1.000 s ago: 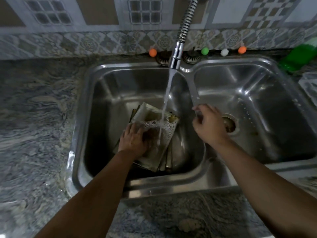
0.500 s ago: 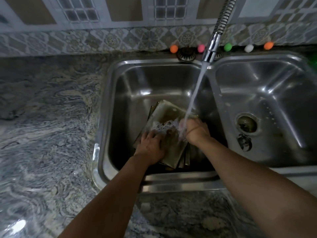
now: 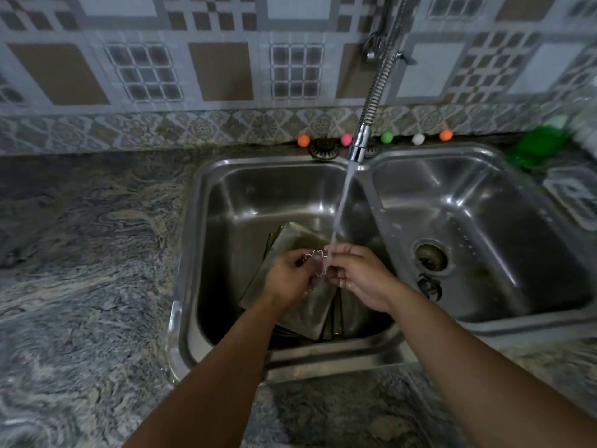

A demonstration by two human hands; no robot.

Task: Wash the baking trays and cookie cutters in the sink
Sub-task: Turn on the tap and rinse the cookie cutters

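Note:
A thin metal cookie cutter [image 3: 317, 264] with a wavy outline is held over the left sink basin [image 3: 226, 202]. My left hand [image 3: 290, 279] pinches its left side and my right hand [image 3: 358, 273] pinches its right side. Water from the spring faucet [image 3: 359, 147] falls onto the cutter and my right fingers. Under my hands a stack of dull baking trays [image 3: 297, 240] leans in the left basin, partly hidden by my hands and forearms.
The right basin [image 3: 484, 221] holds only its drain [image 3: 431, 256]. Small coloured balls [image 3: 303, 141] line the back ledge. A green object [image 3: 539, 145] and a clear container [image 3: 575, 195] sit at the far right. Marbled granite counter [image 3: 80, 253] spreads to the left.
My left hand has come off the soapy top tray. Both hands rose and now hold a cookie cutter under the stream. The foam on the tray is gone.

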